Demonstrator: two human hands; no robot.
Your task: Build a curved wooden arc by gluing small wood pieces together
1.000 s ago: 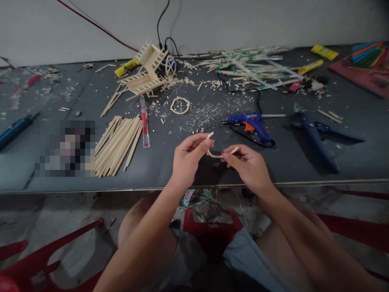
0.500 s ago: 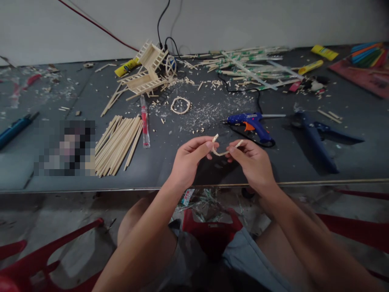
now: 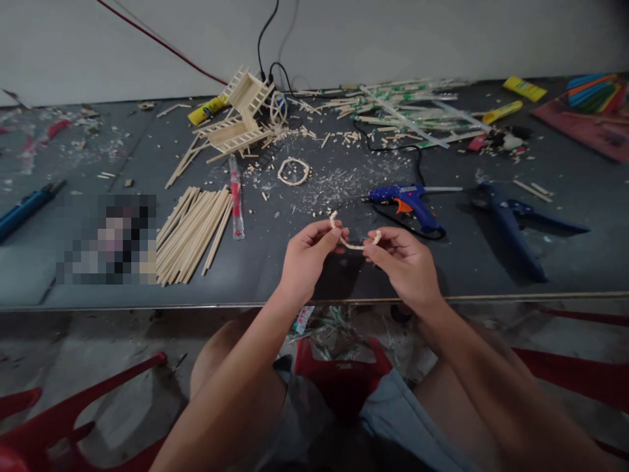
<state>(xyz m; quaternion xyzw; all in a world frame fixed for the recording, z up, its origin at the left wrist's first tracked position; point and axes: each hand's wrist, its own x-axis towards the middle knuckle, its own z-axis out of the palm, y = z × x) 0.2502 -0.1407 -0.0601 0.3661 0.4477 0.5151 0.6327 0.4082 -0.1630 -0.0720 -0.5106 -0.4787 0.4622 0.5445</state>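
Above the table's near edge, my left hand (image 3: 308, 255) pinches the left part of a thin, pale curved strip (image 3: 352, 246). My right hand (image 3: 405, 261) pinches the same strip towards its right end. The strip bows downward between the two hands, and both its ends stick up past the fingers. Beyond my hands a closed ring (image 3: 293, 172) of similar pale pieces lies flat. To the right rests a blue glue gun (image 3: 400, 194) with an orange trigger. A fan of wooden sticks (image 3: 191, 236) lies left of my left hand.
A small stick-built model (image 3: 240, 115) stands at the back left. Bundled sticks in plastic (image 3: 403, 108) lie at the back. Blue cutters (image 3: 514, 223) are on the right, a blue tool (image 3: 27, 206) at far left. Small offcuts litter the dark table (image 3: 275, 262).
The strip has turned in my fingers: its left end now sticks up further to the left, and its right end looks shorter and more curved. Both hands remain nearly in place.
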